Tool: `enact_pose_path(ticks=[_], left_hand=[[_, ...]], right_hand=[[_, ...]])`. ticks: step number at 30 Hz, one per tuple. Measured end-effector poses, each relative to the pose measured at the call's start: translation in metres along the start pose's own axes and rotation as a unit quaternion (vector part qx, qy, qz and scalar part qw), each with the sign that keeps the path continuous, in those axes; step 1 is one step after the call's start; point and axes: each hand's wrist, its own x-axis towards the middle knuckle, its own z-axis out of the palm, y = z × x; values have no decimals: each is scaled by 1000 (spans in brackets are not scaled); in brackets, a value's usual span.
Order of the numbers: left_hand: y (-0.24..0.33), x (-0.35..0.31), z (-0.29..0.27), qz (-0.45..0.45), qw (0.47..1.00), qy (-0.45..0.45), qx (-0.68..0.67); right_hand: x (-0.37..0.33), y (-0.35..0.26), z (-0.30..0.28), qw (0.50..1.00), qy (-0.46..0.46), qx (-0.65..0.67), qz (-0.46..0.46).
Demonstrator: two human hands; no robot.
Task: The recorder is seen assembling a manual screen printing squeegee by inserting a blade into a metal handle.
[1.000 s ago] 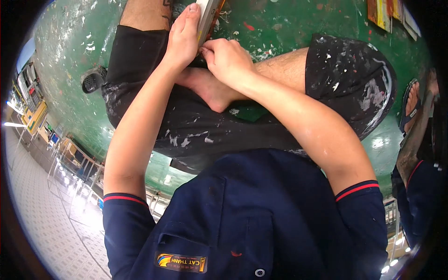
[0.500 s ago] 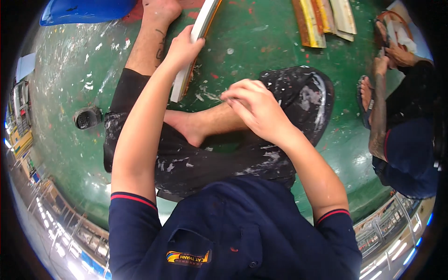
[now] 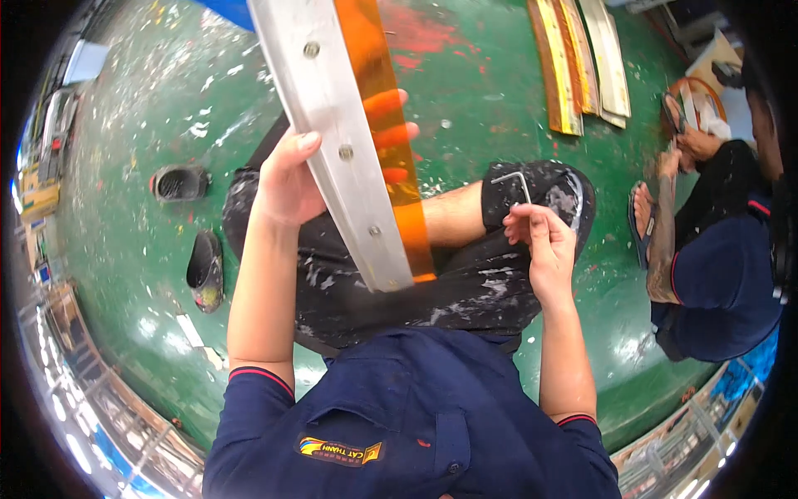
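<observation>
My left hand (image 3: 287, 185) grips a long metal squeegee holder (image 3: 359, 195) with a translucent orange blade (image 3: 405, 214) along its right side. The thumb lies on the holder's left edge, and the fingers show behind the blade. Several screws sit in a row along the holder's face. It slants from the top of the view down to my lap, its upper end cut off by the frame. To the right, apart from it, my right hand (image 3: 546, 249) is closed on a small L-shaped hex key (image 3: 524, 186), whose bent end sticks up above the fingers.
Several more squeegees (image 3: 565, 75) lie on the green floor (image 3: 474, 108) ahead and to the right. Two dark clogs (image 3: 205, 270) stand to my left. Another person (image 3: 706, 224) sits close by on the right, beside a bag with an orange handle (image 3: 706, 100).
The squeegee has turned its screwed face toward me and come nearer over my lap. My right hand has moved right and down, and a hex key now shows in it.
</observation>
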Motion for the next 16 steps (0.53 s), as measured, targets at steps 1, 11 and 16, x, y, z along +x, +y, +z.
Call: enact_pose_path(ticks=[1,11,16], left_hand=[[6,-7,6,18,998,-38,-42],[-8,-52,13,-9,994,-78,-72],[26,-51,13,19,967,-239,-85]], right_hand=[[10,1,5,999,-18,-27,-17],[16,-45,55,984,-107,143,31],[15,-28,29,972,-95,212,13]])
